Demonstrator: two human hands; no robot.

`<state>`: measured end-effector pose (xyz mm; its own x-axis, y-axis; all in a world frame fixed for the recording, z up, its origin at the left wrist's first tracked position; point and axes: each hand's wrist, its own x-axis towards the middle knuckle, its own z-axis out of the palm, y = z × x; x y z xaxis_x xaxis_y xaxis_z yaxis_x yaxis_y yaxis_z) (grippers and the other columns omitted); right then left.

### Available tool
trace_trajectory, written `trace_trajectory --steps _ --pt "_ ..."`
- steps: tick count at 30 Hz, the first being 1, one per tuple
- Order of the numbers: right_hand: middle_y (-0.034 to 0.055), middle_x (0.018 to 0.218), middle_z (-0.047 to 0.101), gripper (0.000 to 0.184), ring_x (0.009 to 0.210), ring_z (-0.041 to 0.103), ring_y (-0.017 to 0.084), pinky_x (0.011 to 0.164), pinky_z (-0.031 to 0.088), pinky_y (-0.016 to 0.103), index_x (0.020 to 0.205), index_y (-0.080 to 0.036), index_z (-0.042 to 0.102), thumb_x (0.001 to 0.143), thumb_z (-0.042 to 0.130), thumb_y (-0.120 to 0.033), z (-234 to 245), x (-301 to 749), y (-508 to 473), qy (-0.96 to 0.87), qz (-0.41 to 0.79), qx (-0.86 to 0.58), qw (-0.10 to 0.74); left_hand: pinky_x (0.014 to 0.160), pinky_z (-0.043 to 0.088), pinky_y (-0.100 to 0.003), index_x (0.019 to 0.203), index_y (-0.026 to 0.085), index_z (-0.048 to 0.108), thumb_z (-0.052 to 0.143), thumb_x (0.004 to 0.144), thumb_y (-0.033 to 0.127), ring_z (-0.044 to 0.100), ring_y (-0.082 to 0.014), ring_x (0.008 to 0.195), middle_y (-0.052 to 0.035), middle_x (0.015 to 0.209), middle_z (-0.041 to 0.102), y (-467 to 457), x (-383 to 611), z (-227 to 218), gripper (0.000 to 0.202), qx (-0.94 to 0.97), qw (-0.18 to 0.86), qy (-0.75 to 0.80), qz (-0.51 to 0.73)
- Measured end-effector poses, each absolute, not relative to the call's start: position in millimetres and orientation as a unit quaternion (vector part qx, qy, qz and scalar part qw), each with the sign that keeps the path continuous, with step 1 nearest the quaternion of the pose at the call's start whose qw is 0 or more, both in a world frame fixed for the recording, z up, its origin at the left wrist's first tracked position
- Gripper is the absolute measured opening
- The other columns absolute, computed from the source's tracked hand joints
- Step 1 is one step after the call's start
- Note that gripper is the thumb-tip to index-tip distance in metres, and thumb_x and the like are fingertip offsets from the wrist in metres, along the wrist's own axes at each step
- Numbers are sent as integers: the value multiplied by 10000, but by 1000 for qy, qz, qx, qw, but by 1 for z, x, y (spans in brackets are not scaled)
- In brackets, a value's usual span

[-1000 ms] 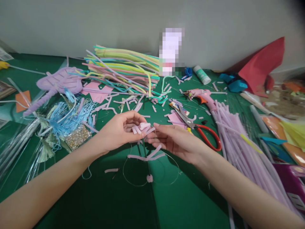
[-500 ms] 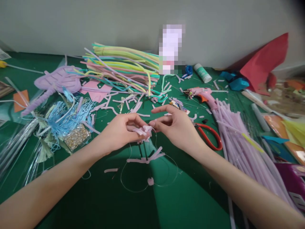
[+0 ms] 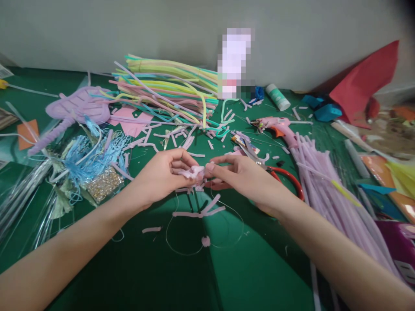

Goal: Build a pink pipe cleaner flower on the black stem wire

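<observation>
My left hand (image 3: 167, 178) is closed on a small lilac pipe-cleaner piece (image 3: 194, 172), pinching it between thumb and fingers. From the right, my right hand (image 3: 239, 173) pinches the same piece at its edge, thumb against the fingers. Fingers hide part of its shape. A thin clear thread (image 3: 242, 224) hangs in a loop below, with a small lilac tuft (image 3: 205, 241) at its bottom. Under the hands lies a forked lilac pipe-cleaner piece (image 3: 194, 214), and a short cut length (image 3: 151, 230) rests to its left.
Red-handled scissors (image 3: 297, 183) lie beside my right wrist, near a pink glue gun (image 3: 282, 128) and lilac pipe cleaners (image 3: 327, 190). Coloured pipe cleaners (image 3: 171, 77) are piled behind scattered offcuts. Blue tassels (image 3: 94, 151) and a bead bag (image 3: 103, 185) are on the left.
My right hand's raised fingers have come down and its thumb has closed in against the lilac piece. My left hand has stayed nearly in place, still gripping it.
</observation>
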<state>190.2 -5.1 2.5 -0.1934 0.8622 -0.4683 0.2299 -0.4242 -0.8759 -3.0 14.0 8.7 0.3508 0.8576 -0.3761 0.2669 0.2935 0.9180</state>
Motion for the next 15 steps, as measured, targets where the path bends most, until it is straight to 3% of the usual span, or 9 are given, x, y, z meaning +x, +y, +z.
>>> trace_trajectory --steps 2,5,9,12,15 --pt "106 911 773 282 785 737 161 749 596 271 888 -135 703 895 632 -408 3 189 -5 -430 681 -546 229 631 580 -171 781 160 638 823 678 162 693 -118 706 16 712 698 14 -3 9 212 544 613 518 244" --pt "52 782 757 182 692 712 105 689 581 201 766 -147 702 861 677 -300 2 185 -5 -403 689 -538 269 635 582 -168 779 161 635 823 657 122 693 -113 701 19 721 706 14 -3 8 228 533 623 516 249" --pt "3 665 717 89 639 697 101 640 572 193 748 -163 660 790 724 -208 1 182 -6 -412 651 -549 324 647 591 -178 778 157 639 825 654 117 703 -119 700 16 716 711 15 -3 7 228 522 633 517 244" --pt "22 720 734 64 686 716 140 652 580 242 806 -169 656 815 681 -228 -1 180 -10 -469 605 -553 329 634 589 -176 772 153 646 828 662 136 702 -119 690 15 702 705 15 -3 7 214 525 625 525 241" --pt "31 809 752 68 735 722 166 670 571 271 850 -178 672 812 670 -234 -1 178 -16 -576 471 -572 345 620 576 -164 757 154 642 839 643 123 701 -118 684 21 679 704 14 -3 7 230 524 623 527 245"
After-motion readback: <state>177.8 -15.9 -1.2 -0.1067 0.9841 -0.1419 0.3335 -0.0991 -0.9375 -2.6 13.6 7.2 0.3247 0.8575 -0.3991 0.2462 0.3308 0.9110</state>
